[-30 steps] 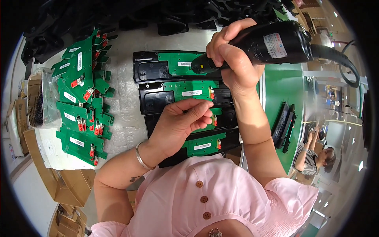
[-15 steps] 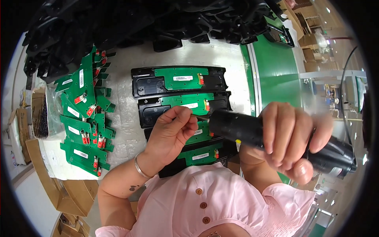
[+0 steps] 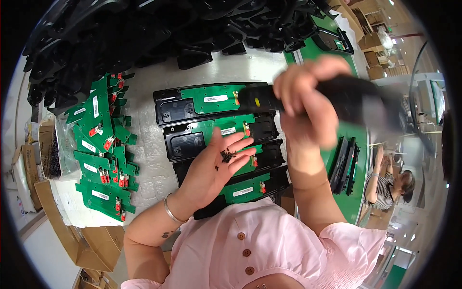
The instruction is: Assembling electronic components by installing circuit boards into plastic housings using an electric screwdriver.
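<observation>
My left hand (image 3: 207, 166) is palm up with its fingers stretched apart. A little heap of tiny black screws (image 3: 227, 155) lies loose on it. My right hand (image 3: 308, 96), blurred, wraps round a black electric screwdriver (image 3: 353, 98) held almost level. The screwdriver's front end covers the right end of the farthest black housing (image 3: 175, 109), close to a red part on its green circuit board (image 3: 204, 100); whether the tip touches is hidden. More black housings, each with a green board, are lined up toward me, the second (image 3: 185, 144) partly behind my left hand.
Loose green boards with red parts (image 3: 98, 168) are piled at the left, beside a bag of black bits (image 3: 53, 154). Black plastic parts (image 3: 159, 33) heap across the back. On the green surface at right lie black housings (image 3: 344, 166); a person (image 3: 387, 188) sits beyond.
My left fingers have opened out from a pinch at the screwdriver's tip, showing the screws. My right hand has carried the screwdriver away from me and slightly left, over the farthest housing.
</observation>
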### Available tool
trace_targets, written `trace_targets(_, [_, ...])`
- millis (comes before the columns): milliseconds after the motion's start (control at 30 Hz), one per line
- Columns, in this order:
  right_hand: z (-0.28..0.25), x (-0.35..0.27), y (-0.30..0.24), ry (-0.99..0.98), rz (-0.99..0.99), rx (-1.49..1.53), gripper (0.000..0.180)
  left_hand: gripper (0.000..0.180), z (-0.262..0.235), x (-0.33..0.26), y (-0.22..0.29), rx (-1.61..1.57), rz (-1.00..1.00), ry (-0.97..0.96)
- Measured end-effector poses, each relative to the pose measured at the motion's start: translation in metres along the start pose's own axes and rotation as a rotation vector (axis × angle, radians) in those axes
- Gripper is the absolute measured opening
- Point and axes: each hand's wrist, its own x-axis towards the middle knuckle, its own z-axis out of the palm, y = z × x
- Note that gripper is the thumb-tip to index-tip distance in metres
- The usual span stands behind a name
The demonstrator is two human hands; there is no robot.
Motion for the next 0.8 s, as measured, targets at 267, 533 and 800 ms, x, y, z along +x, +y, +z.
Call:
trace_targets(267, [-0.02, 0.023, 0.052, -0.001, 0.097, 0.079, 0.021, 0.035, 0.002, -0.005, 0.0, 0.254, 0.13, 0.1])
trace_targets(533, [-0.021, 0.025, 0.056, -0.024, 0.132, 0.031, 0.018, 0.017, -0.001, -0.005, 0.0, 0.284, 0.056, 0.109])
trace_targets(800, [-0.018, 0.025, 0.052, -0.123, 0.109, -0.138, 0.021, 0.012, 0.0, -0.003, 0.003, 0.275, 0.163, 0.19])
